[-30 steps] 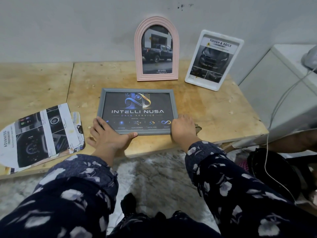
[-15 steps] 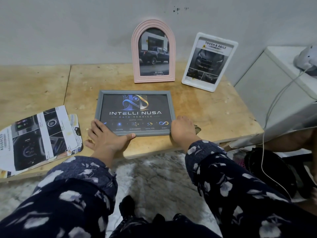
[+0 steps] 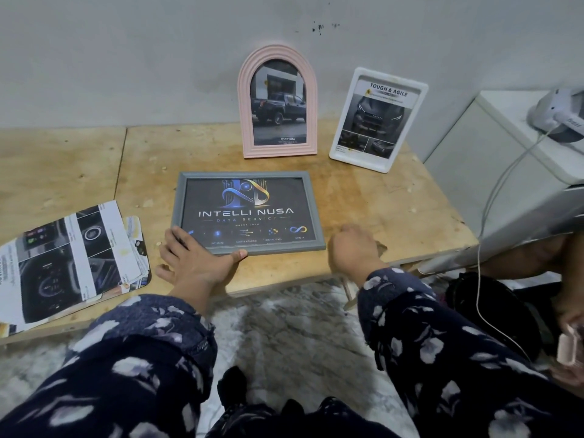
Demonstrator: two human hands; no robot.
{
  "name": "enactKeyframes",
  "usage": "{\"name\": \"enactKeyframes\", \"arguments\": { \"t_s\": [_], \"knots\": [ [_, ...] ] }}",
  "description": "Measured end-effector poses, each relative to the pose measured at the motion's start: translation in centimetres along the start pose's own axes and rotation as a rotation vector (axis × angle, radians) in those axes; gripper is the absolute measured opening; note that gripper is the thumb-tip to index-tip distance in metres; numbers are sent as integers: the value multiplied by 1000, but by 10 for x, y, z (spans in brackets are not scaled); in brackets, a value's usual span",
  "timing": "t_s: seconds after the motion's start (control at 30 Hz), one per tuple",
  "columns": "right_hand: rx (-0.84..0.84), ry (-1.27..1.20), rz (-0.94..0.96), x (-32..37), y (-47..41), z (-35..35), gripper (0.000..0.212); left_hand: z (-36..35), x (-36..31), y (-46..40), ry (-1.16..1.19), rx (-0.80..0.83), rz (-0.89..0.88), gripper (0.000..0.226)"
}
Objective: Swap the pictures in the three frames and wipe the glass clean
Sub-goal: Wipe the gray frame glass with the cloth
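- My left hand (image 3: 197, 263) lies flat with the fingers spread over the near left corner of the grey rectangular picture frame (image 3: 248, 213), thumb along its near edge, pinning it to the table.
- That grey frame lies face up on the worn light wooden table (image 3: 379, 203), glass showing a dark print with the words INTELLI NUSA.
- My right hand (image 3: 355, 249) is off the frame, just beside its near right corner, knuckles up and fingers curled under; I cannot tell whether it grips anything.
- Behind, the pink arched picture frame (image 3: 278, 102) stands upright against the grey wall (image 3: 126, 58), a dark pickup truck pictured in it.
- Just right of it, the white rounded-corner frame (image 3: 377, 120) leans back, its print headed TOUGH & AGILE.
- Well to the left, a loose stack of printed car pictures (image 3: 69, 260) fans out at the table's near edge.
- My dark floral sleeves (image 3: 442, 327) fill the foreground.
- On the far right, a white cable (image 3: 483, 279) hangs down beside a white cabinet (image 3: 493, 159).
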State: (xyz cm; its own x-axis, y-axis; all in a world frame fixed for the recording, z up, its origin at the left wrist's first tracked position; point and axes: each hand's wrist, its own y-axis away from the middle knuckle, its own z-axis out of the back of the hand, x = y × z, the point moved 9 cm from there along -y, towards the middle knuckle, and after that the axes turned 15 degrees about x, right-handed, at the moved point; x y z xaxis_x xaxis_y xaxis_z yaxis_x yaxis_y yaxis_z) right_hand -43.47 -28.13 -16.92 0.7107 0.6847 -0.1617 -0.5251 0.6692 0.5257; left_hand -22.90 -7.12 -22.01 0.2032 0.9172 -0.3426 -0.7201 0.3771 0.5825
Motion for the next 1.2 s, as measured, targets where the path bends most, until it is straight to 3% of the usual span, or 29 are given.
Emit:
{"name": "enactKeyframes", "arguments": {
  "t_s": [0.2, 0.33, 0.53, 0.7, 0.8, 0.9, 1.07, 1.2],
  "knots": [
    [-28, -457, -127, -35, 7, -8, 29, 3, -2, -2, 3, 22, -10, 147],
    [-22, -578, -166, -34, -2, -6, 41, 14, 2, -7, -56, -10, -18, 144],
    [79, -635, -240, -27, -24, -16, 36, 40, 4, -27, 31, -93, 10, 92],
    [143, -747, -275, -6, -38, -22, 32, 49, -6, -41, 180, -76, 23, 78],
    [136, -854, -383, -7, -41, -24, 32, 52, 2, -54, 269, -45, 141, 64],
    [168, -922, -452, -12, -47, -27, 35, 55, 18, -77, 318, 29, 150, 51],
    [123, -1252, -390, -5, -102, -54, 33, 91, 30, -85, 532, -34, 27, 39],
    [-20, -1492, -214, 45, -73, 10, 32, 135, 51, -75, 814, -163, -84, 46]
  ]
}}
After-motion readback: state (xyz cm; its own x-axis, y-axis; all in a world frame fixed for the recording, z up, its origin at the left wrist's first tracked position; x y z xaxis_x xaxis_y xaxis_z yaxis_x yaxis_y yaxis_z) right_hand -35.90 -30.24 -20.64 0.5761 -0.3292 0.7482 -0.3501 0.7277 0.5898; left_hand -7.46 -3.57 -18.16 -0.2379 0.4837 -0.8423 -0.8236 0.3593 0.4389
